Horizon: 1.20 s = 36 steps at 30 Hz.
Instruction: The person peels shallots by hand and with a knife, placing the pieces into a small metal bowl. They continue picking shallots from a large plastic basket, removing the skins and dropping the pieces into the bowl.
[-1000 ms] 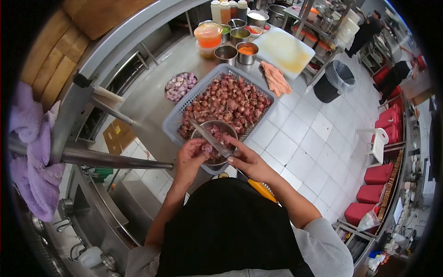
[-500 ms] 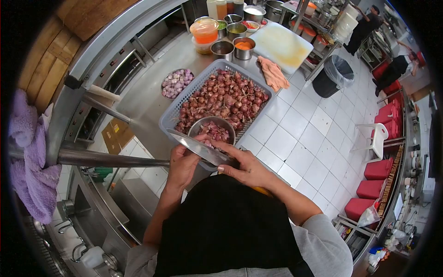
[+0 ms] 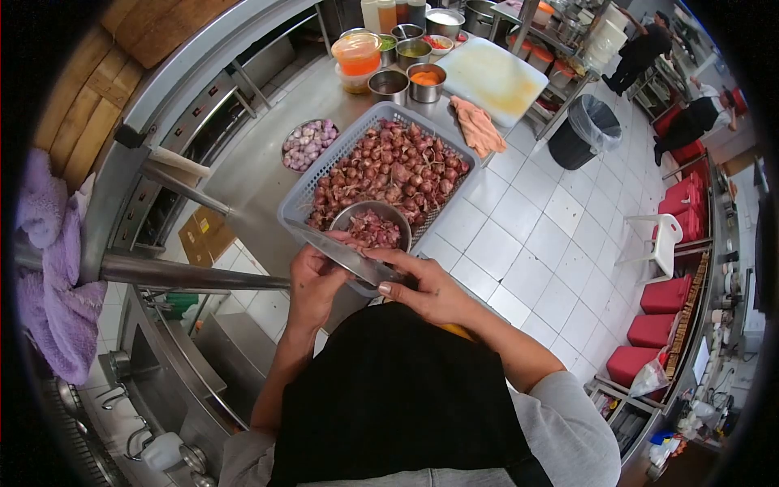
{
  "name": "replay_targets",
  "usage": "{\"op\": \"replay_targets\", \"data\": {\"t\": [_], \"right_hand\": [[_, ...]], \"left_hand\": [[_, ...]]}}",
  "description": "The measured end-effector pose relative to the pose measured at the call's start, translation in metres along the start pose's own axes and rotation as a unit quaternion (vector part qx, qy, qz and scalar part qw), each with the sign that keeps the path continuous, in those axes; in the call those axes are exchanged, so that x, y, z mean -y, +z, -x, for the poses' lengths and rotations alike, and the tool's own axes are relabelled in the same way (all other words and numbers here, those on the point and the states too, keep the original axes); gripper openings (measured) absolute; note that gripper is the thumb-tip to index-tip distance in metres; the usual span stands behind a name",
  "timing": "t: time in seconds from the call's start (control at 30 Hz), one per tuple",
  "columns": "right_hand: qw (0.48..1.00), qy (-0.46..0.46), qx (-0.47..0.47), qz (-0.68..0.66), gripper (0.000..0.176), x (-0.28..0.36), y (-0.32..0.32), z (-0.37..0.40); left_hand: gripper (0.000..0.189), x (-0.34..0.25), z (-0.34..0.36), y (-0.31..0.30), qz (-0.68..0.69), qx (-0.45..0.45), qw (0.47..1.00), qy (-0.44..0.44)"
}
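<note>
A broad-bladed knife point(image 3: 347, 258) is gripped in my right hand point(image 3: 426, 286), its blade pointing left across my body. Closed fingers of my left hand point(image 3: 315, 286) lie close behind the blade; whatever they pinch is hidden by it. Just beyond both hands, a round metal bowl point(image 3: 406, 224) contains reddish-purple skins and trimmings. That bowl sits in the near corner of a grey plastic basket point(image 3: 290, 204) filled with unpeeled red shallots point(image 3: 398, 166). To the basket's left stands a bowl of peeled, pale purple shallots point(image 3: 310, 144).
Metal pots point(image 3: 389, 84), an orange-filled tub point(image 3: 355, 55), a white cutting board point(image 3: 495, 81) and an orange cloth point(image 3: 477, 126) lie beyond the basket. A lined black bin point(image 3: 572, 146) and a white stool point(image 3: 665, 243) stand right. Two people work at far right.
The knife blade has tilted and shifted slightly down near my left hand, showing less of its flat side. Both hands stay close together in front of the bowl.
</note>
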State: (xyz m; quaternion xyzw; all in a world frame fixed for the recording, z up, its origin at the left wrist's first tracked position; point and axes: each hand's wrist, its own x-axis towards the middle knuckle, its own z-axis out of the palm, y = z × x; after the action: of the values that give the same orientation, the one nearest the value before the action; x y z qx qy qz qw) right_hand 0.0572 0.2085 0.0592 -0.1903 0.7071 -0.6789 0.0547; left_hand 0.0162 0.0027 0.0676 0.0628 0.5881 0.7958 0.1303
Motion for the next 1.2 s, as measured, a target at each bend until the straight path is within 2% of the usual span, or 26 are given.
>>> {"op": "replay_targets", "data": {"t": [0.07,0.1,0.17,0.2,0.27,0.33,0.4,0.43,0.47,0.53,0.57,0.6,0.67,0.73,0.8,0.9,1.0,1.13,1.2], "right_hand": [[0.992,0.074,0.021,-0.098,0.048,0.001,-0.002,0.001],[0.992,0.074,0.021,-0.098,0.048,0.004,-0.005,0.0],[0.954,0.167,0.053,-0.242,0.049,0.008,-0.012,-0.002],[0.954,0.167,0.054,-0.243,0.049,0.006,-0.014,-0.002],[0.906,0.173,0.071,-0.379,0.05,0.001,-0.017,-0.001],[0.906,0.175,0.058,-0.382,0.05,0.003,-0.018,-0.001],[0.929,0.189,0.026,-0.317,0.048,-0.001,-0.023,-0.002],[0.959,0.164,0.013,-0.23,0.05,-0.002,-0.02,-0.004],[0.96,0.163,0.014,-0.229,0.05,-0.006,-0.018,-0.003],[0.985,0.129,0.029,-0.115,0.054,-0.004,-0.011,-0.002],[0.975,0.169,0.054,-0.133,0.061,0.003,-0.012,0.001],[0.975,0.17,0.054,-0.133,0.061,0.007,-0.011,0.0],[0.985,0.126,0.078,-0.085,0.061,0.01,-0.009,-0.002],[0.986,0.127,0.074,-0.085,0.06,0.007,-0.007,-0.002],[0.995,0.059,0.059,-0.049,0.063,0.0,-0.005,-0.003],[0.992,0.064,0.053,-0.091,0.06,0.005,-0.001,-0.004],[0.994,0.07,0.053,-0.067,0.055,0.007,-0.002,-0.006],[0.986,0.108,0.048,-0.117,0.05,-0.007,-0.007,-0.004],[0.979,0.129,0.005,-0.159,0.048,-0.007,-0.012,-0.005]], "left_hand": [[0.035,-0.001,-0.001,0.0,-0.006,-0.008,1.0,0.005],[0.033,0.0,-0.001,-0.001,-0.01,-0.009,1.0,0.002],[0.031,0.001,-0.002,-0.002,-0.015,-0.012,1.0,-0.002],[0.03,0.002,-0.003,-0.001,-0.011,-0.005,1.0,0.001],[0.03,0.003,-0.003,-0.002,-0.007,0.0,1.0,0.002],[0.028,0.004,-0.003,-0.004,0.03,0.024,0.999,-0.003],[0.026,0.008,-0.004,-0.006,0.022,0.023,0.999,0.007],[0.027,0.01,-0.004,-0.009,0.007,0.018,1.0,0.006],[0.028,0.011,-0.004,-0.01,-0.008,0.013,1.0,0.006],[0.029,0.011,-0.003,-0.01,-0.009,0.008,1.0,0.004],[0.029,0.012,-0.002,-0.01,-0.01,0.002,1.0,0.001],[0.029,0.011,-0.001,-0.008,-0.009,0.002,1.0,0.001],[0.029,0.006,0.001,-0.002,-0.007,-0.036,0.999,-0.001],[0.029,0.009,0.001,-0.003,-0.011,-0.04,0.999,0.0],[0.03,0.009,0.0,-0.003,-0.015,-0.044,0.999,0.0],[0.03,0.007,0.0,-0.002,-0.04,-0.041,0.998,-0.013],[0.027,0.01,0.002,-0.003,-0.043,-0.033,0.999,0.007],[0.027,0.018,0.001,-0.011,0.021,-0.022,0.999,-0.015],[0.026,0.02,0.0,-0.017,0.034,-0.015,0.999,-0.011]]}}
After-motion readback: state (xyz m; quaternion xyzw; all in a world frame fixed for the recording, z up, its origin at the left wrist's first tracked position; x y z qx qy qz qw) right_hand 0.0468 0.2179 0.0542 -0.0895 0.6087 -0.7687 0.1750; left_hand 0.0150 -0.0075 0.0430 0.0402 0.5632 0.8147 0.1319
